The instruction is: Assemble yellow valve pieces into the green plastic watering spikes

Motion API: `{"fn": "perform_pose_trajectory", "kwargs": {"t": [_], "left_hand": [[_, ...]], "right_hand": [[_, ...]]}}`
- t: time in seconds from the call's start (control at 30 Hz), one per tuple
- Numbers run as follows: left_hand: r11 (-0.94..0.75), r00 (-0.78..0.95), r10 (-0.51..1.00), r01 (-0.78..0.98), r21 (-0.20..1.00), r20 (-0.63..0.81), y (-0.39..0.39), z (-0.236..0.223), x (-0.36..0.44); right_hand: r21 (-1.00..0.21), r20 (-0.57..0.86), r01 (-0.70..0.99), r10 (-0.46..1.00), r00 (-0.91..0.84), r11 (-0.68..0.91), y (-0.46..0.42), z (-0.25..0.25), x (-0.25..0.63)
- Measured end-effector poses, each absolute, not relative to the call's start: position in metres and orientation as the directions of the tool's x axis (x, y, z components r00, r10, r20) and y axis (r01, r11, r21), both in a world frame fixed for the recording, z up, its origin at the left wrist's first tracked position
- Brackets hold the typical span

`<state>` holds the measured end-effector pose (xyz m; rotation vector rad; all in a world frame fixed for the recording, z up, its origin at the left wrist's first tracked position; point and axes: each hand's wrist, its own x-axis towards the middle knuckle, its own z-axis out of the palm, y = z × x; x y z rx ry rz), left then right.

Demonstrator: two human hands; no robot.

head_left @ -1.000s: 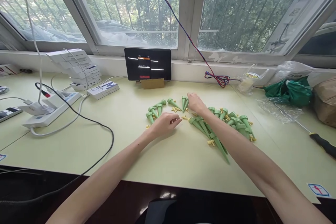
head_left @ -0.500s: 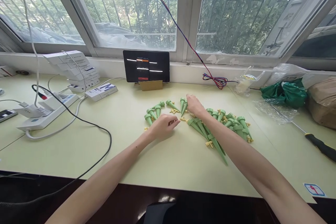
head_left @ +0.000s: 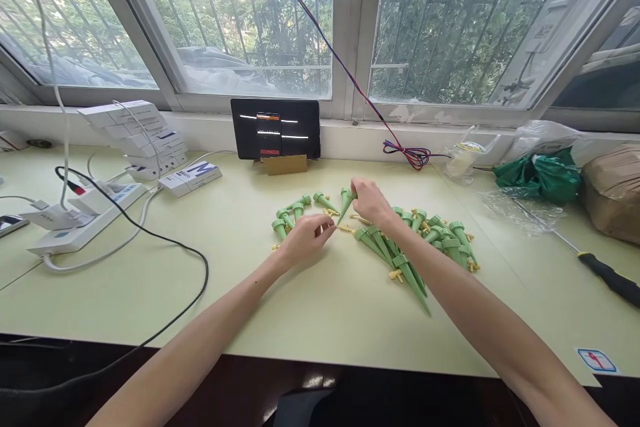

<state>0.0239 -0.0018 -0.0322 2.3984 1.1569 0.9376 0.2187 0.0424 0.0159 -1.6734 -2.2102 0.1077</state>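
Note:
My right hand (head_left: 371, 201) is closed on a green watering spike (head_left: 346, 200) by its capped end, with the pointed end slanting down to the left. Close to that tip, my left hand (head_left: 311, 237) has its thumb and fingers drawn together; whether anything small is in them I cannot make out. More green spikes (head_left: 283, 217) with ribbed caps lie just beyond the left hand. Under and beside my right forearm spreads a bigger pile of green spikes (head_left: 453, 247), partly hidden by the arm. Small yellow valves (head_left: 345, 227) lie among them and between my hands.
A tablet (head_left: 275, 128) leans on a cardboard stand at the back. To the left are stacked white boxes (head_left: 150, 137), a power strip (head_left: 95, 220) and a black cable (head_left: 193, 247). On the right lie a screwdriver (head_left: 607, 278), a green bag (head_left: 540, 173) and a brown package (head_left: 615, 190).
The spike in my right hand has separated from the one beside it and its tip now points toward my left hand. The left hand has barely moved. The whole view has shifted slightly.

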Motion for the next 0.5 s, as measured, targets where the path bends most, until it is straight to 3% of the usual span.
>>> {"fn": "perform_pose_trajectory", "kwargs": {"t": [0.27, 0.5], "left_hand": [[-0.52, 0.303, 0.853, 0.569, 0.637, 0.425, -0.002, -0.029, 0.025], [-0.537, 0.367, 0.841, 0.483, 0.691, 0.397, -0.005, -0.028, 0.025]], "right_hand": [[-0.312, 0.403, 0.786, 0.823, -0.399, 0.534, 0.02, 0.023, 0.209], [-0.44, 0.482, 0.61, 0.746, -0.459, 0.659, -0.007, 0.003, 0.203]]}}
